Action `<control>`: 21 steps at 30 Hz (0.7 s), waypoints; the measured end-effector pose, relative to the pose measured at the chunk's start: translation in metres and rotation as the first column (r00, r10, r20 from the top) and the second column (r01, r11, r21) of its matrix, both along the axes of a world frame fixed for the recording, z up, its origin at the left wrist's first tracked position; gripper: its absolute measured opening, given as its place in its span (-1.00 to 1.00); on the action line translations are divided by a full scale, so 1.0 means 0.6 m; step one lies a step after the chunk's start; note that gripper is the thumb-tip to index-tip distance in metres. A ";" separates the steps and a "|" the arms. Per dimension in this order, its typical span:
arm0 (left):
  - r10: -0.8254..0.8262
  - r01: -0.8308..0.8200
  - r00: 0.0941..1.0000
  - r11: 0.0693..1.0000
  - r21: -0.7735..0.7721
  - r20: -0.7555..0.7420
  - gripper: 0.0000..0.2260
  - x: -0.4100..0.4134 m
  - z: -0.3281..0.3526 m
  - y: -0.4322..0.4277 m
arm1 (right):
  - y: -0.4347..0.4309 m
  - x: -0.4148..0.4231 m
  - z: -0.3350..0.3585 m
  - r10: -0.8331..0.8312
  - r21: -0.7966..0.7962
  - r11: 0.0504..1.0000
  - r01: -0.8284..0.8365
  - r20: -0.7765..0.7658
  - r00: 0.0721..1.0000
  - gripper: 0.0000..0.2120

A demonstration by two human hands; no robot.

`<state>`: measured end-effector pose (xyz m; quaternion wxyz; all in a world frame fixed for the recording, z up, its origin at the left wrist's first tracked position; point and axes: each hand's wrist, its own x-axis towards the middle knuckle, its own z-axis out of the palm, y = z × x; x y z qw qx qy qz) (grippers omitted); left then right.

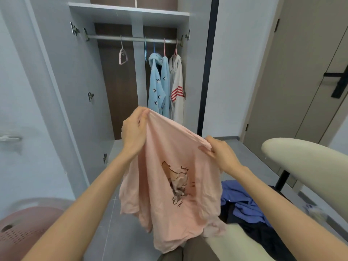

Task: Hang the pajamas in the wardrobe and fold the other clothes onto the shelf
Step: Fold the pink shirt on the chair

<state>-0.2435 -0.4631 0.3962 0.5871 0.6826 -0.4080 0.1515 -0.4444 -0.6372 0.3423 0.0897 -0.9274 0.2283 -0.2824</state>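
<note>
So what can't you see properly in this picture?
All in the head view:
- Shirt: its print is crumpled in folds, so the drawing is unclear.
- Basket: blurred and cut off by the left edge; its contents are hidden.
- Pile of blue and dark clothes: partly behind the shirt and the right arm, so the pieces can't be counted.
- Top shelf: cut off by the top edge.

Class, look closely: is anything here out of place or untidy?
Yes: blue and dark clothes lie crumpled in a heap at lower right. One pink hanger hangs bare on the rail.
</note>
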 end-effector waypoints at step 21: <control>-0.534 0.478 0.845 0.731 0.487 -0.029 -0.87 -0.044 -0.081 -0.061 | 0.028 0.031 0.128 0.289 0.362 0.903 -0.233 -0.108 0.951 -0.85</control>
